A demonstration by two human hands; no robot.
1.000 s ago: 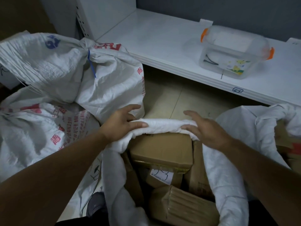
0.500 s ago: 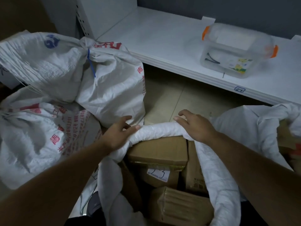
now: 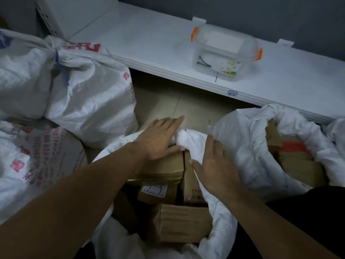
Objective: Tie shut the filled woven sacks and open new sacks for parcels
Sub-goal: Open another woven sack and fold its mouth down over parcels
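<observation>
An open white woven sack (image 3: 220,230) with a rolled rim stands right below me, filled with cardboard parcels (image 3: 179,223). My left hand (image 3: 160,139) lies flat over the far rim, fingers straight and pointing away, thumb on the top parcel (image 3: 164,169). My right hand (image 3: 214,165) rests flat on the rim's right side, fingers straight. A bunched fold of the rim (image 3: 192,139) sits between the two hands. A blue tie (image 3: 61,70) closes the neck of the filled sack (image 3: 89,101) at the left.
A second open sack (image 3: 252,146) holding parcels stands at the right. Another printed sack (image 3: 28,165) lies at the lower left. Behind runs a low white shelf (image 3: 149,43) bearing a clear plastic box (image 3: 224,53) with orange latches. Tiled floor (image 3: 168,103) shows between sacks and shelf.
Both hands have let go of the rolled rim and slid toward each other. Their fingers now lie straight, and the far rim is bunched up between them.
</observation>
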